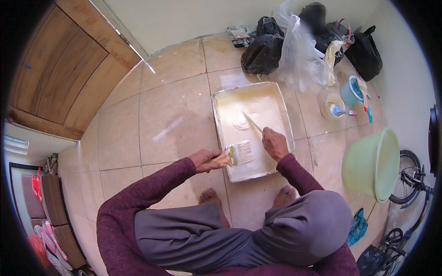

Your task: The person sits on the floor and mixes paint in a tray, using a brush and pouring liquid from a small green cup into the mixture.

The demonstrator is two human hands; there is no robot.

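Note:
A shallow rectangular tray (287, 115) of cream-white paint sits on the tiled floor in front of my feet. My left hand (206, 160) is closed round the wooden handle of a wide paintbrush (240, 153), whose pale bristles reach over the tray's near left part. In my right hand (275, 144) is a thin, pale stick (254, 122), slanting forward and left. Its far end meets the paint next to a small raised, ridged patch (240, 125). My fingers hide the stick's near end.
Black bags (262, 51) and a clear plastic bag (299, 60) lie beyond the tray. To the right stand a blue paint pot (351, 93), a small tub (329, 109) with a brush, and a large green basin (363, 163). A wooden door (64, 69) is at far left, a bicycle (407, 179) at far right.

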